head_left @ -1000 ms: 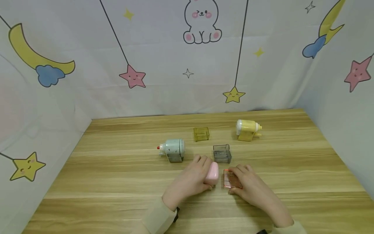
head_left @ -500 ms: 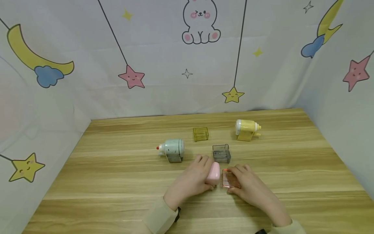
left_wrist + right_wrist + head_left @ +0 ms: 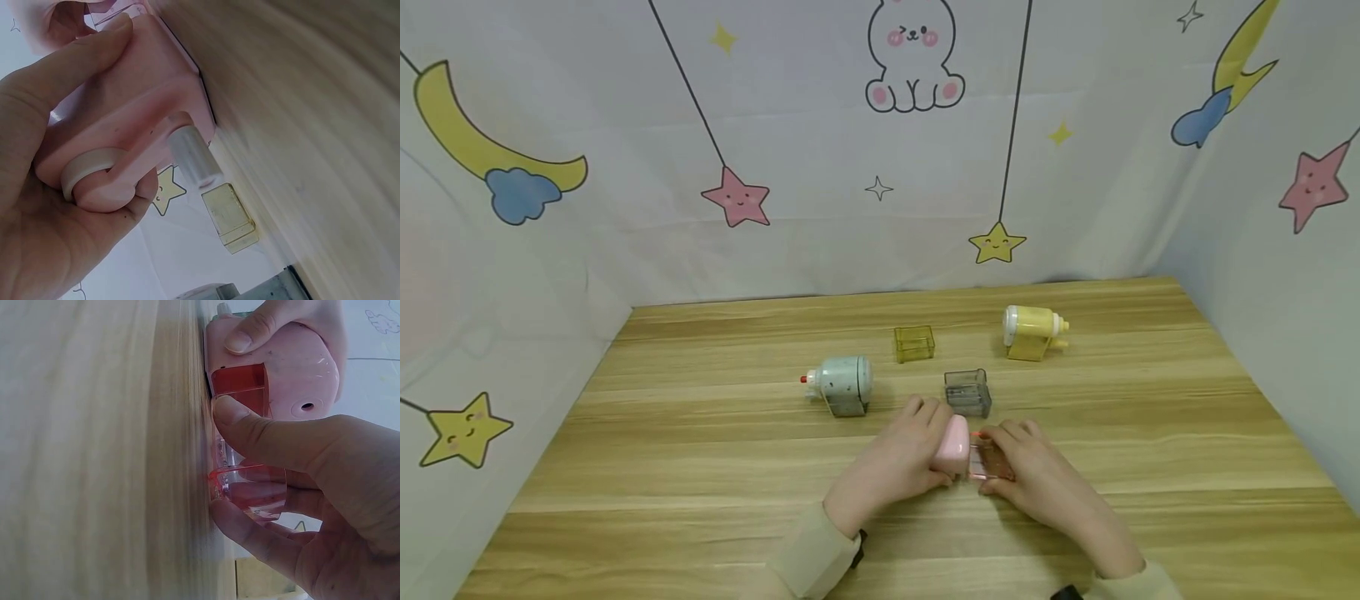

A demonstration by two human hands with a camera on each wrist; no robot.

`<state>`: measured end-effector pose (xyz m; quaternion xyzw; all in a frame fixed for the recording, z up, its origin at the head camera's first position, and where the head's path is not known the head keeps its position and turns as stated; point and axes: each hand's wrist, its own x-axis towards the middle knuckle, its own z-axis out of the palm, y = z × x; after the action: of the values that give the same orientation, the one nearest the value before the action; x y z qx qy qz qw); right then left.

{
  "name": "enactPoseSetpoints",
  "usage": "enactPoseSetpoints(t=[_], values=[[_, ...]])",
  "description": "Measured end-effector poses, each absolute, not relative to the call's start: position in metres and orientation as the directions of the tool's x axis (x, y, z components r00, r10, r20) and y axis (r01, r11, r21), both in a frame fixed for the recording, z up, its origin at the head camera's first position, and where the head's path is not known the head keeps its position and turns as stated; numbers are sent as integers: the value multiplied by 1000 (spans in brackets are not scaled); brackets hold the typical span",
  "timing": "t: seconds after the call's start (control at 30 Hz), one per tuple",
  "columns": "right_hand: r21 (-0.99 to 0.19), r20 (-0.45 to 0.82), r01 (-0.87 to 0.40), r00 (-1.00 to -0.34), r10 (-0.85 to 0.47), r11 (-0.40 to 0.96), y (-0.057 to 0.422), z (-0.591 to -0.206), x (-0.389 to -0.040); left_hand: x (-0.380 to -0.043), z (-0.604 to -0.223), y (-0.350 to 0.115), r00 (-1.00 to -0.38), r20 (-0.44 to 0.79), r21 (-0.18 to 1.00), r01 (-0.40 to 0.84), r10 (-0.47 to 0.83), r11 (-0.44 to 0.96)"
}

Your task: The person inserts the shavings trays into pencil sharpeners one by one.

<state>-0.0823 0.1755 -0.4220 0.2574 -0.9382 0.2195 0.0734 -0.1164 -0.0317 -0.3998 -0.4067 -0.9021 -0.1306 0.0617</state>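
Observation:
My left hand (image 3: 895, 462) grips a pink hand-crank pencil sharpener (image 3: 953, 447) standing on the table. Its crank with a grey knob (image 3: 195, 156) shows in the left wrist view, the thumb lying along the body. Between thumb and fingers, my right hand (image 3: 1037, 471) pinches a clear red shavings drawer (image 3: 988, 461). In the right wrist view the drawer's front end is right at the square opening (image 3: 239, 379) low in the sharpener, lined up with it. A small round pencil hole (image 3: 307, 407) sits above the opening.
Behind the hands lie a clear grey drawer (image 3: 967, 393) and a clear olive-yellow drawer (image 3: 914, 343). A pale green sharpener (image 3: 844, 385) stands left, a yellow sharpener (image 3: 1033, 325) back right. A printed cloth (image 3: 820, 250) hangs behind the wooden table (image 3: 700, 467).
The left hand has shifted the pink sharpener slightly right, and the gap between it and the red drawer has closed. The right hand keeps its pinch on the drawer, moving slightly left.

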Motion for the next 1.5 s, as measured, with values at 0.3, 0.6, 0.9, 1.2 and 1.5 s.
enactPoseSetpoints(t=[0.3, 0.6, 0.9, 1.2, 1.5], values=[[-364, 273, -529, -847, -456, 766, 174, -423, -83, -117, -399, -28, -659, 216, 189, 752, 721, 631], [-383, 250, -514, -858, -450, 768, 170, -422, -84, -117, -399, -25, -649, 214, 175, 761, 731, 625], [-384, 228, -506, -862, -452, 772, 168, -422, -84, -118, -399, -23, -647, 183, 170, 762, 740, 625], [-379, 226, -509, -861, -456, 773, 167, -421, -84, -118, -399, -21, -638, 189, 153, 770, 746, 619], [-371, 223, -502, -865, -450, 781, 165, -421, -84, -118, -401, -20, -631, 199, 138, 776, 750, 616]])
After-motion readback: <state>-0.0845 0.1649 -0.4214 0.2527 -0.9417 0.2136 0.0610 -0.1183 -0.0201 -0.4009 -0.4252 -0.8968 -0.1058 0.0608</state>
